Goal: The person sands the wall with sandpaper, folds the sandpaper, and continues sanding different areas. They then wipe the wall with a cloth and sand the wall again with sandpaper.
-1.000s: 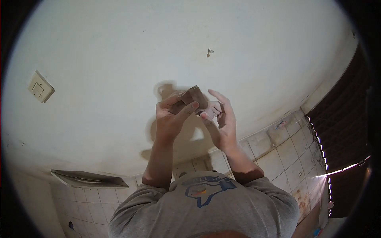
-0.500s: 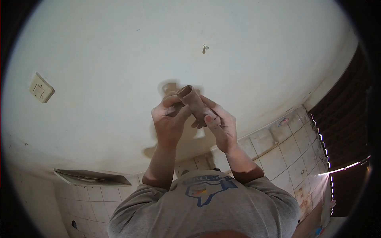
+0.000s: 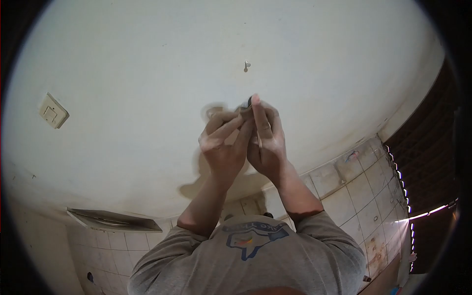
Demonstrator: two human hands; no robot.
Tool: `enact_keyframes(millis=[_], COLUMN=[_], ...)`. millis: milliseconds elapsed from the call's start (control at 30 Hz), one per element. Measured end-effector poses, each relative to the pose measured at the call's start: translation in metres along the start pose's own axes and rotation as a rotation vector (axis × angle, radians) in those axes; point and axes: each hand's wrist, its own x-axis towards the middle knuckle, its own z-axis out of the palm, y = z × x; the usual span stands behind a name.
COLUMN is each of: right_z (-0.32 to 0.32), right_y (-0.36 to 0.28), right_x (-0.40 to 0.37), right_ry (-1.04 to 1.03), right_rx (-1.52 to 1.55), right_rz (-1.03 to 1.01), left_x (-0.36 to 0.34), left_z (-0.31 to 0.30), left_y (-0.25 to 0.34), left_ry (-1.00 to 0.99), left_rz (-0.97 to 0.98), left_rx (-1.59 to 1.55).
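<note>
Grey shirt is filling the bottom of the view, and both forearms are rising from it toward the wall.

Left hand and right hand are pressing together, palms facing, touching along the fingers. A brown roll is sitting clamped between them at fingertip level. Only a sliver of it is showing, plus a dark end poking out at the top by the right index tip.

Finger state:
- Left fingers are curling across the roll from the left side, closed on it.
- Right fingers are lying straight and together along it, index highest, pressing it against the left hand. The right thumb is hidden behind the fingers.

Geometry:
- The roll's long axis is running roughly along the right fingers, up and away from the body toward the wall.
- The exposed end is pointing at the wall.
- The rest of the roll is buried in the hands, so its far side and full length are not readable.
- Neither hand is nearer, as both are on it. The right is covering more of its length, and the left is crossing it at an angle.

Beyond the hands:
- A hand shadow is falling on the wall just left of the fingertips.
- A nail is sticking out of the wall directly past the roll's exposed end, apart from it.
- A switch is sitting well off to the left.
- A ledge and tiles are running along the lower wall.
</note>
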Motion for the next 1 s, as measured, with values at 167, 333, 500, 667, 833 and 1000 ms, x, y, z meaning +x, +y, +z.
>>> enact_keyframes(millis=[167,333,500,667,833,1000], right_z=[0.022,0.003,-0.014,-0.027,-0.039,-0.017], right_y=[0.053,0.070,0.098,0.097,0.097,0.111], right_x=[0.006,0.039,0.057,0.093,0.108,0.063], right_ry=[0.225,0.252,0.124,-0.024,-0.157,0.092], right_rx=[-0.108,-0.249,-0.219,-0.271,-0.354,-0.379], right_rz=[0.038,-0.042,-0.199,-0.384,-0.430,-0.333], left_x=[0.033,-0.014,-0.096,-0.141,-0.160,-0.139], left_z=[0.012,-0.033,-0.079,-0.094,-0.089,-0.076], left_y=[0.004,-0.026,-0.024,-0.038,-0.061,-0.039], left_ry=[0.053,0.006,-0.029,-0.064,-0.172,-0.069], left_rz=[0.117,0.041,-0.325,-0.480,-0.388,-0.450], left_rx=[0.123,0.050,-0.097,-0.080,-0.098,-0.535])
